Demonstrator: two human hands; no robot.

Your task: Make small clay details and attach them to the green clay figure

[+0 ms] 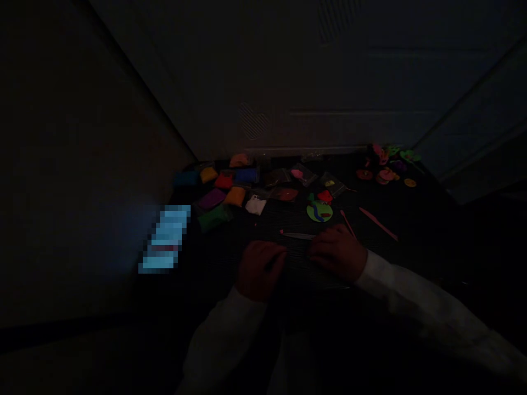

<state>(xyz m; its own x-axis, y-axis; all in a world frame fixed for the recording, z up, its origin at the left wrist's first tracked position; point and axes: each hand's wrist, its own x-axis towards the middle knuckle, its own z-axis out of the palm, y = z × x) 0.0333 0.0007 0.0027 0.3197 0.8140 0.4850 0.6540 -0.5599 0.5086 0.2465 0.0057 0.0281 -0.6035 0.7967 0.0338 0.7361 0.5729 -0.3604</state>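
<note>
The scene is very dark. My right hand is closed around one end of slim pale tweezers, as far as the dim light shows. A tiny pink bit of clay is at their far tip. My left hand rests low over the table with its fingers curled together; anything inside them is hidden. Just beyond the right hand lies a round green clay piece with a blue wavy strip and a brown bit on it. Red clay sits at its upper edge.
Bags of coloured clay, such as a green one and a white one, spread across the back left. A lit, blurred screen lies left. Pink tools lie right, and small clay figures stand back right, before a wall.
</note>
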